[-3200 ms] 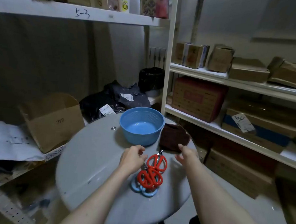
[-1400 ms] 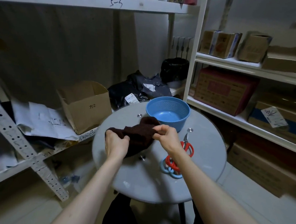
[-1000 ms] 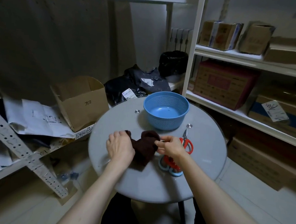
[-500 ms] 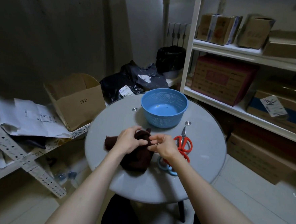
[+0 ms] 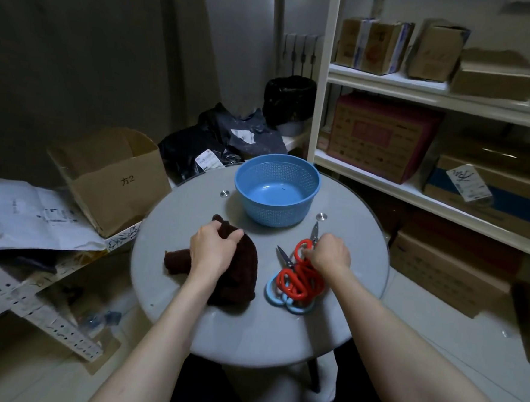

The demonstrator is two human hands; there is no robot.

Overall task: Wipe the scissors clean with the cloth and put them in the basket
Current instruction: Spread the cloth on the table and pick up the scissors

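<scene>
Fuzzy matt cloth; perforated plastic basket; glossy table.

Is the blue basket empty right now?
Empty: only bare blue floor shows inside the basket; the scissors lie outside, on the table.

Cannot count the scissors heaped under the right grip (red loops over pale blue ones, most blades covered), nor pick out the pair pinched. Cannot see the middle of the cloth beneath the left grip. Too small to read: print on the box label. Cut off at the left edge: loose papers
</scene>
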